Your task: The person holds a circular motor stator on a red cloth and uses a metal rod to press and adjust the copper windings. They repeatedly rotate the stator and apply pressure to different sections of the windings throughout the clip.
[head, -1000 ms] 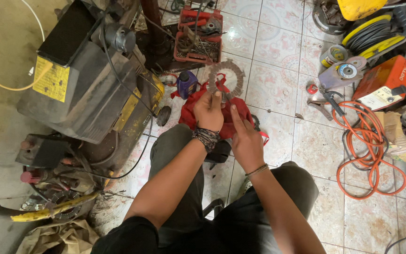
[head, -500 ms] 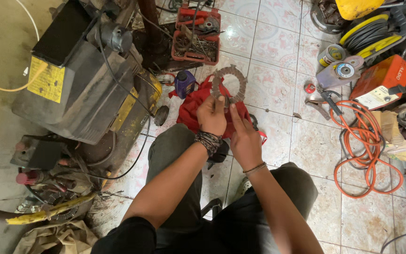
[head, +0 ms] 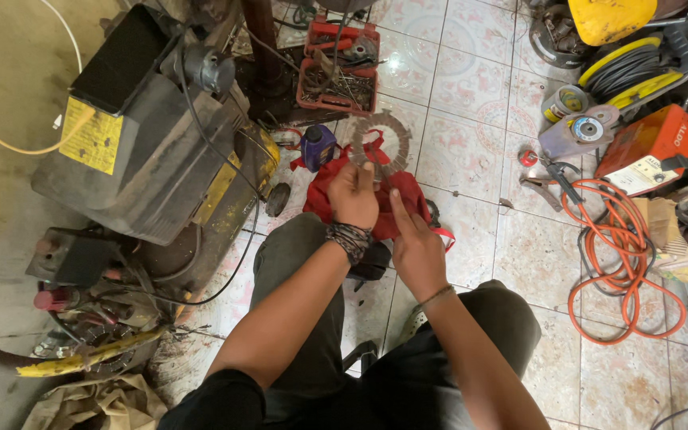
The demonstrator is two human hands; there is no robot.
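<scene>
Raised a little farther from the person than half a second ago, the toothed grey ring (head: 381, 144) is pinched at its near-left edge by the left hand (head: 353, 195), fingers clamped on it above the red cloth (head: 336, 195). Just right, the right hand (head: 416, 247) rests fingers apart, stretched flat, below the ring.

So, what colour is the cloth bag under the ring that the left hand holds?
Red: the bag lies on the tiled floor below the left hand, seen in the head view.
</scene>
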